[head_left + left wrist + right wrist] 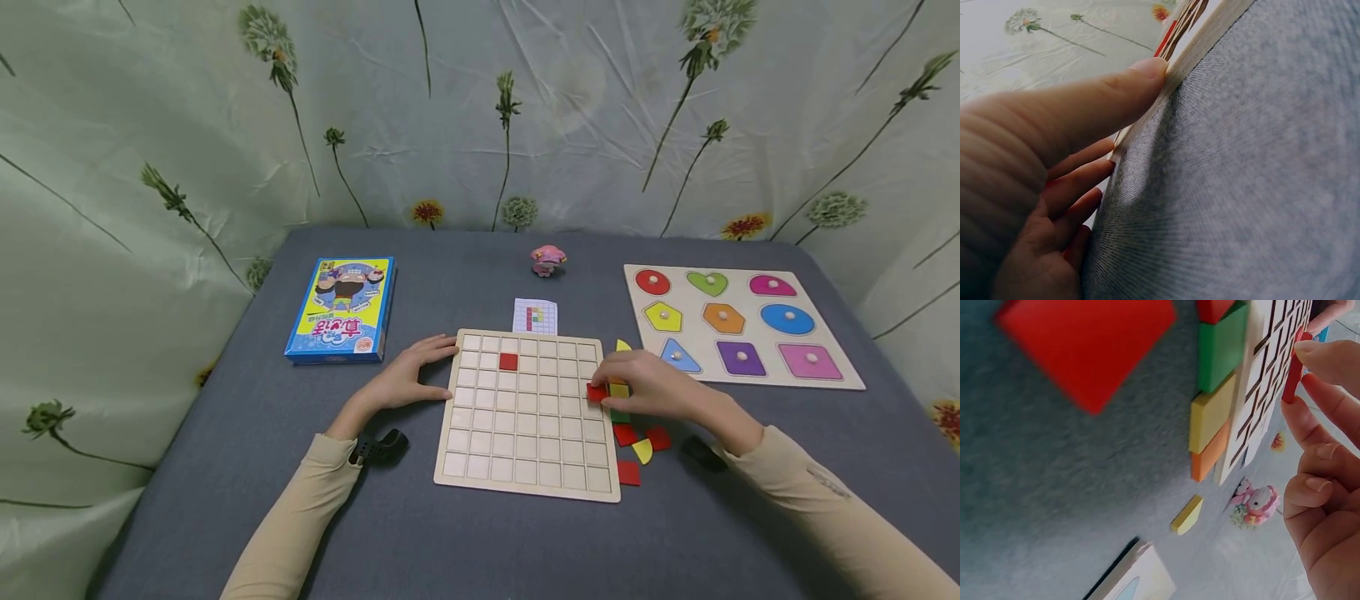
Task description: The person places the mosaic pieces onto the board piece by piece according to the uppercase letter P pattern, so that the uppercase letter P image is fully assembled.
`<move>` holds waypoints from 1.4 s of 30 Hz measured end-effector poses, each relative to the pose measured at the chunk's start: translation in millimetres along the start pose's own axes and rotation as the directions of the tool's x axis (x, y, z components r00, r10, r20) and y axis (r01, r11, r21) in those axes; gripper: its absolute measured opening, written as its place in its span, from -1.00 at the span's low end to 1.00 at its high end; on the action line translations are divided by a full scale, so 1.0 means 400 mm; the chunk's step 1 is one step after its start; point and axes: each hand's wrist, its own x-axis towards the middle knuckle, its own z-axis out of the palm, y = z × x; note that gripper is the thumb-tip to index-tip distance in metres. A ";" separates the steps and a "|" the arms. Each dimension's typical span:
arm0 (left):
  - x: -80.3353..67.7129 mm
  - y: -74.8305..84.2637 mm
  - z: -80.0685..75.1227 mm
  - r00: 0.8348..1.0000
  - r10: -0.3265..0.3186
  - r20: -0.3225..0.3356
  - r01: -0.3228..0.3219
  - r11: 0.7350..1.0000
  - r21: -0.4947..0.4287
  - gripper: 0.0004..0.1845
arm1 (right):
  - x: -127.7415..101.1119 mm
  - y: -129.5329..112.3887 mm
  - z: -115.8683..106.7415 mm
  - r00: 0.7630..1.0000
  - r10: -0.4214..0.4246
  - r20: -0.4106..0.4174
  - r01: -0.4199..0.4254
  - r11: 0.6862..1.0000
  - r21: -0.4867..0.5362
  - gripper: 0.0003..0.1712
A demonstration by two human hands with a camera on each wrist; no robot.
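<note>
A wooden grid board lies in the middle of the grey table, with one red square tile set in a cell near its top. My right hand pinches another red square tile over the board's right edge. My left hand lies flat against the board's left edge, fingers straight, thumb pressed to the rim. Loose coloured tiles lie just right of the board, under and beside my right hand.
A small pattern card and a pink figurine sit beyond the board. A blue and yellow box lies at the left. A shape puzzle board with knobs lies at the right. Floral cloth hangs behind the table.
</note>
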 end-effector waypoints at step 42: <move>0.003 -0.004 0.004 0.999 0.039 -0.019 -0.039 0.999 0.001 -0.25 | 0.145 -0.054 0.045 0.997 -0.067 0.038 0.066 0.997 0.037 -0.83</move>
